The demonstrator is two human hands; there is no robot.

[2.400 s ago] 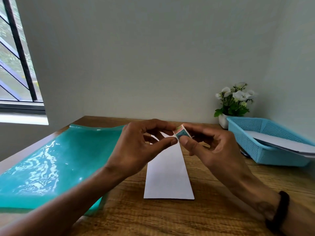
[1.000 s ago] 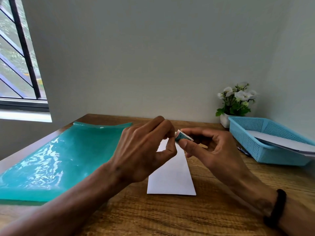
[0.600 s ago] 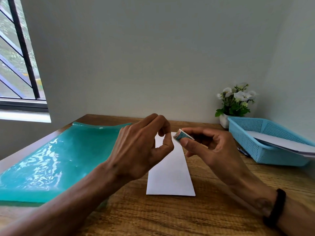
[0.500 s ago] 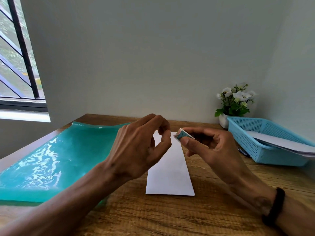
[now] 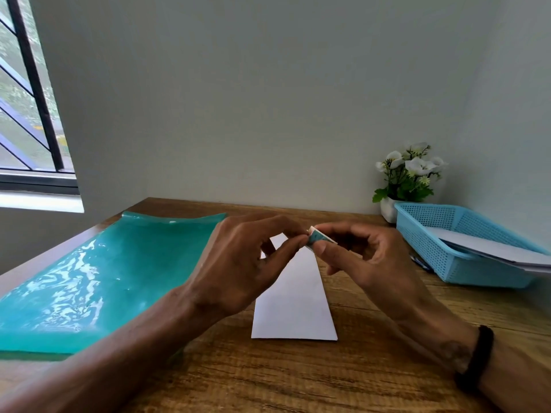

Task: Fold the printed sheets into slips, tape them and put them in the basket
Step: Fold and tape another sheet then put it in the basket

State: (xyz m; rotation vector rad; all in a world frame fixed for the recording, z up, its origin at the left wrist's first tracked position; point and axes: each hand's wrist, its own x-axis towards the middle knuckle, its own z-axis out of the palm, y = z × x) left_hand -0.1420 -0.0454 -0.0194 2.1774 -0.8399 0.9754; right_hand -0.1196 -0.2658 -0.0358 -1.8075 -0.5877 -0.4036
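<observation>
Both hands meet again above the folded white paper slip (image 5: 293, 296) on the table; left hand (image 5: 238, 263) has returned to pinch the small teal-printed tape roll (image 5: 317, 238) gripped by right hand (image 5: 366, 257); taping looks imminent.

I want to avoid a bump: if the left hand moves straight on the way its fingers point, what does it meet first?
Almost at once the small tape roll, which the left hand already pinches, and the right hand gripping it. Depth looks level, though one view cannot confirm.
</observation>
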